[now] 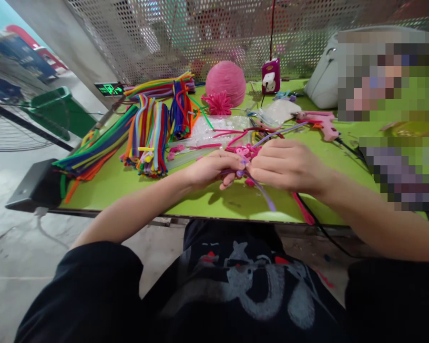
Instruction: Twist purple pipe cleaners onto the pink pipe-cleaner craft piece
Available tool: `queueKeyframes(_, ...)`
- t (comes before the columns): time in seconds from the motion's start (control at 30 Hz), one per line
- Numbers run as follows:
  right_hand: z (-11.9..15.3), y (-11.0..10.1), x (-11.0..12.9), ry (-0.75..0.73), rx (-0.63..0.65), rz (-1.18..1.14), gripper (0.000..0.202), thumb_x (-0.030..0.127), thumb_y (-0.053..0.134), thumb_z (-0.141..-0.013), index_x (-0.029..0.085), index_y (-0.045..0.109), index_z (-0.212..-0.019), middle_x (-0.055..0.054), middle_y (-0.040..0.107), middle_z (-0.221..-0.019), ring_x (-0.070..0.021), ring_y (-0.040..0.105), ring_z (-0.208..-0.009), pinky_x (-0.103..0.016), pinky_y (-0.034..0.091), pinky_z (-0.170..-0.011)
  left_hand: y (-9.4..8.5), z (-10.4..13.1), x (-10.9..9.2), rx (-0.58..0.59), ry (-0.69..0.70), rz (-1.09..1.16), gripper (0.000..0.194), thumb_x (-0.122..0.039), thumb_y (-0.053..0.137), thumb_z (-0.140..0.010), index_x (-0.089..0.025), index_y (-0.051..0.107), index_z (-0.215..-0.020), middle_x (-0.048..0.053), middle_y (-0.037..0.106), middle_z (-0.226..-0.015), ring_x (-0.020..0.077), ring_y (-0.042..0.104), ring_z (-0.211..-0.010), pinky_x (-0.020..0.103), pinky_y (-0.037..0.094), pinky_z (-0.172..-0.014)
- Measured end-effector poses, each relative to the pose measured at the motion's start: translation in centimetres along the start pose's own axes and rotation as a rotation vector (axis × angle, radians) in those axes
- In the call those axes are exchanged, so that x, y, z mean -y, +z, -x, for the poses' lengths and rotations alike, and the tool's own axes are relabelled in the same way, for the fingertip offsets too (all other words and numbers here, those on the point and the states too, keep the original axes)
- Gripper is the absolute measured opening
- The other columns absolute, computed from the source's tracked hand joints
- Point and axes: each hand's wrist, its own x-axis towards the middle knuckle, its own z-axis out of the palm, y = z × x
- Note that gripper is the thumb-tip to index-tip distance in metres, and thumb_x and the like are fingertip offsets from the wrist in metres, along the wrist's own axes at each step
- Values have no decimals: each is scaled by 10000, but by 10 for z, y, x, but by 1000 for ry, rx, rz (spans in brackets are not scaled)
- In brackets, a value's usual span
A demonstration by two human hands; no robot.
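Over the front of the green table, my left hand (218, 167) pinches a purple pipe cleaner (266, 195) between thumb and fingers. Close against it, my right hand (289, 164) is closed on the same purple stem work, its fingertips meeting the left ones. One purple end points down toward the table edge, and another purple length (284, 131) runs up to the right behind my right hand. Small purple loops show at the left fingertips. Just behind the hands lie looped pink pipe cleaner pieces (246, 151), partly covered by my fingers.
Bundles of coloured pipe cleaners (148, 136) lie at the left. Toward the back stand a pink ball (226, 81) with a pink pompom-like flower (218, 102) and a purple power socket (270, 76). A pink glue gun (321, 123) with a black cord rests at the right, near a grey-white container (323, 78).
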Motion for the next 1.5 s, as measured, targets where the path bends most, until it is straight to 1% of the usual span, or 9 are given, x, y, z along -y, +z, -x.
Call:
queueKeyframes(0.27,0,-3,-4,-74,146,61,369,300,478,-1078,267,650,-753,-40,704,-855,-170,566,-778,-389,538,-865,-2,-3,5,75,-117,135,205,-241,771,-815,-146,662,-670,-44,448,-380,92,453,-325,191,364,-358)
queueKeyframes(0.43,8,7,-28,26,-153,26,203,313,567,-1038,247,758,-1025,-89,793,-1007,-215,689,-924,-396,530,-881,-9,-5,9,-66,99,-3,294,-331,755,-944,-150,624,-752,-29,598,-541,57,529,-403,161,377,-413)
queueKeyframes(0.57,12,16,-37,313,-327,-333,201,279,668,-955,164,762,-1090,-81,792,-978,-178,687,-780,-316,514,-706,-9,-4,10,-191,297,-249,364,-405,772,-984,-158,599,-780,-22,656,-648,41,565,-478,153,417,-465)
queueKeyframes(0.7,10,15,-35,495,-375,-625,320,443,623,-1055,181,780,-956,-79,783,-934,-180,687,-798,-320,547,-739,-10,-4,9,-217,371,-402,387,-462,764,-991,-168,604,-795,-7,675,-670,54,567,-504,173,421,-475)
queueKeyframes(0.8,8,11,-31,532,-366,-614,342,513,690,-1019,197,783,-929,-66,774,-904,-179,663,-765,-317,524,-685,-12,-4,9,-232,363,-431,411,-505,765,-985,-164,627,-801,8,686,-678,61,566,-509,181,420,-472)
queueKeyframes(0.9,6,8,-25,541,-300,-525,228,429,793,-926,201,778,-919,-36,736,-810,-156,600,-677,-304,453,-607,-13,-4,10,-249,335,-436,453,-570,779,-960,-165,641,-810,8,679,-657,65,557,-490,183,412,-455)
queueKeyframes(1.1,2,12,-16,516,-204,-589,163,329,826,-870,190,744,-891,-18,710,-741,-132,576,-618,-299,438,-589,-8,-4,10,-188,351,-464,399,-508,762,-979,-156,637,-836,-3,678,-673,50,526,-492,178,384,-462)
queueKeyframes(1.27,0,19,-10,548,-197,-630,105,264,772,-862,189,711,-903,-18,719,-754,-152,626,-653,-300,462,-610,-8,-2,8,-101,385,-562,428,-520,774,-960,-154,639,-784,-21,604,-649,63,513,-557,188,383,-517)
queueKeyframes(1.5,-1,22,4,504,-203,-553,49,159,665,-852,185,624,-861,6,640,-724,-132,544,-642,-295,409,-627,-8,-1,5,15,357,-552,425,-514,764,-983,-156,615,-810,-50,544,-603,52,456,-509,178,332,-471)
